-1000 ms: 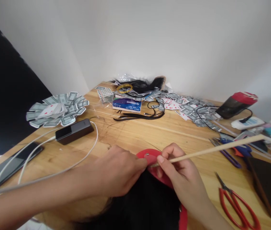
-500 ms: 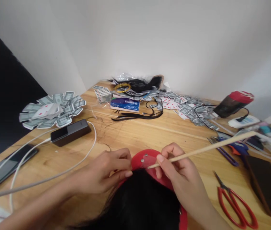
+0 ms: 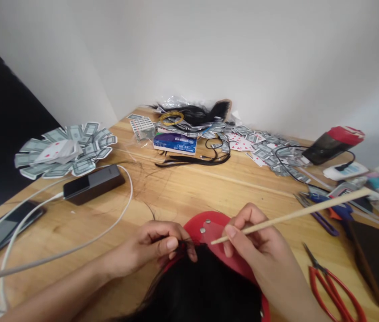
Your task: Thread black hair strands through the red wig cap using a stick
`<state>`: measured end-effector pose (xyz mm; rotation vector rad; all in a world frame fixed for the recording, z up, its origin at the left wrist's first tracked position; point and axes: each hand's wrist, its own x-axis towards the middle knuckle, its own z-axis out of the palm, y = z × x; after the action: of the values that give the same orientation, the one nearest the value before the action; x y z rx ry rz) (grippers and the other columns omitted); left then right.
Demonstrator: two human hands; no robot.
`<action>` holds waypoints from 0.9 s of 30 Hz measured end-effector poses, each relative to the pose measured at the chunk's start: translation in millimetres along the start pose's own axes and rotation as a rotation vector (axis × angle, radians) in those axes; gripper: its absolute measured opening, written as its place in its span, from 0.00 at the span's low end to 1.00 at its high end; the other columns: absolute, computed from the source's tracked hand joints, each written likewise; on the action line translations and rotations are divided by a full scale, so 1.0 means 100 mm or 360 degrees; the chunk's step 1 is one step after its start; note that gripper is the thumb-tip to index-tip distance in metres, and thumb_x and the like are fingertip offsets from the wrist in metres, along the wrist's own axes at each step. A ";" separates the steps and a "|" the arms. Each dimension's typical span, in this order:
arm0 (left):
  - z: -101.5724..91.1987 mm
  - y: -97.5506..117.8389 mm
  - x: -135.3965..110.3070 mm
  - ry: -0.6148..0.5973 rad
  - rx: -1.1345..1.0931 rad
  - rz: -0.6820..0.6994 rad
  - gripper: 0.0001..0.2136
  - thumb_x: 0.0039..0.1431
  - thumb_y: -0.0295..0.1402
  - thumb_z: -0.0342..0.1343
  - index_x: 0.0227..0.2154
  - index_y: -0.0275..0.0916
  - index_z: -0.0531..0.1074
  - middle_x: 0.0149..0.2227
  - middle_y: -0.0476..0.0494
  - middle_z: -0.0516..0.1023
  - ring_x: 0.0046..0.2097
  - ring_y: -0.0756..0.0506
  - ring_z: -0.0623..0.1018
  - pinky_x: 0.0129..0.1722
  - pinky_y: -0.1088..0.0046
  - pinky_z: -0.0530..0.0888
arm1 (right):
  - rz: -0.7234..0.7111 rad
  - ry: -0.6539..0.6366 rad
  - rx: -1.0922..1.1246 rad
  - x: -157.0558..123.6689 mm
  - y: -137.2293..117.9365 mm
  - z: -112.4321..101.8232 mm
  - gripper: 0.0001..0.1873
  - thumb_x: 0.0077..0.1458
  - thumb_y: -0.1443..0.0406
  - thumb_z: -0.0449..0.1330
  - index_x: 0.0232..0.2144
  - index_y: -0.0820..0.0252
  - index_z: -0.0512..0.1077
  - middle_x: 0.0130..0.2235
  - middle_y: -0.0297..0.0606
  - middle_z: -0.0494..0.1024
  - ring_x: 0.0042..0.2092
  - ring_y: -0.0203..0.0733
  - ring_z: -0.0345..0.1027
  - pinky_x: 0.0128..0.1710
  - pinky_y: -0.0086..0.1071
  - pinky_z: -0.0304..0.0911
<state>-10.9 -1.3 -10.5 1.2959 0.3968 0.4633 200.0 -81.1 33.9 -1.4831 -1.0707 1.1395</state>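
Note:
A bundle of black hair (image 3: 203, 286) lies over a red rounded base (image 3: 196, 220) with small silver studs, close in front of me. My left hand (image 3: 162, 241) is closed at the hair's far left edge, with dark strands pinched between thumb and fingers. From the right, my right hand (image 3: 256, 241) grips a thin wooden stick (image 3: 296, 208) like a pen. The stick's narrow tip stops just above the red base, beside the hair's edge; whether it touches is unclear. The near side of the base is hidden under the hair.
Red-handled scissors (image 3: 333, 286) and a dark box (image 3: 377, 264) lie at right. A black power bank (image 3: 94, 183), white cable (image 3: 127, 210) and phone (image 3: 5, 228) are at left. Behind stand a card-covered bowl (image 3: 65, 152), a blue box (image 3: 175, 144) and scattered playing cards (image 3: 270, 150).
My left thumb has lifted back from the red base, and strands now show in the fingers. The stick's tip has shifted slightly right and down in view. The camera has moved a little.

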 end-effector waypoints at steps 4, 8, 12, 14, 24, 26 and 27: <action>-0.01 -0.10 0.00 0.0100 -0.0182 -0.0069 0.18 0.64 0.45 0.55 0.28 0.34 0.71 0.34 0.40 0.81 0.21 0.56 0.63 0.21 0.79 0.59 | 0.0053 -0.0064 -0.0016 0.00 0.00 -0.04 0.12 0.59 0.57 0.59 0.27 0.53 0.62 0.22 0.27 0.70 0.25 0.36 0.60 0.25 0.27 0.55; -0.03 -0.18 -0.01 0.0137 -0.0287 -0.0074 0.17 0.64 0.45 0.56 0.29 0.34 0.70 0.31 0.43 0.79 0.19 0.57 0.61 0.19 0.79 0.56 | 0.0023 -0.0110 -0.0029 0.01 0.01 -0.06 0.11 0.58 0.59 0.59 0.27 0.53 0.62 0.23 0.28 0.70 0.27 0.38 0.64 0.24 0.28 0.55; -0.03 -0.18 -0.02 0.0165 -0.0293 -0.0071 0.17 0.63 0.44 0.56 0.27 0.35 0.68 0.30 0.43 0.78 0.19 0.57 0.61 0.20 0.79 0.57 | -0.0004 -0.0058 -0.0069 -0.01 0.02 -0.03 0.10 0.58 0.61 0.59 0.27 0.52 0.61 0.24 0.28 0.70 0.28 0.38 0.62 0.24 0.29 0.53; -0.03 -0.18 -0.02 0.0167 -0.0285 -0.0063 0.16 0.64 0.44 0.56 0.27 0.35 0.68 0.30 0.44 0.78 0.19 0.57 0.61 0.20 0.78 0.58 | -0.0057 -0.0051 -0.0115 -0.02 0.02 -0.01 0.11 0.57 0.62 0.59 0.26 0.53 0.61 0.24 0.28 0.70 0.26 0.37 0.60 0.25 0.29 0.53; -0.03 -0.18 -0.03 0.0167 -0.0243 -0.0054 0.16 0.64 0.43 0.55 0.28 0.35 0.68 0.30 0.44 0.78 0.19 0.57 0.61 0.20 0.79 0.56 | -0.0204 0.0090 -0.0158 -0.06 0.02 0.06 0.13 0.58 0.62 0.58 0.24 0.54 0.60 0.24 0.29 0.69 0.24 0.35 0.57 0.23 0.28 0.53; -0.03 -0.17 -0.03 0.0165 -0.0243 -0.0040 0.16 0.64 0.43 0.55 0.28 0.35 0.68 0.30 0.44 0.78 0.19 0.57 0.61 0.20 0.79 0.56 | -0.0200 0.0106 -0.0147 -0.06 0.03 0.05 0.13 0.59 0.62 0.58 0.24 0.54 0.60 0.24 0.30 0.69 0.24 0.35 0.58 0.24 0.28 0.55; -0.03 -0.16 -0.03 0.0172 -0.0234 -0.0035 0.16 0.64 0.44 0.55 0.28 0.35 0.68 0.30 0.44 0.78 0.19 0.57 0.61 0.20 0.79 0.56 | -0.0195 0.0109 -0.0138 -0.06 0.04 0.04 0.13 0.59 0.62 0.59 0.24 0.54 0.60 0.24 0.30 0.70 0.25 0.36 0.59 0.23 0.28 0.55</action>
<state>-13.3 -3.5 -27.0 1.1265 0.4584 0.5353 195.1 -86.9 30.6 -1.4916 -1.1592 0.9610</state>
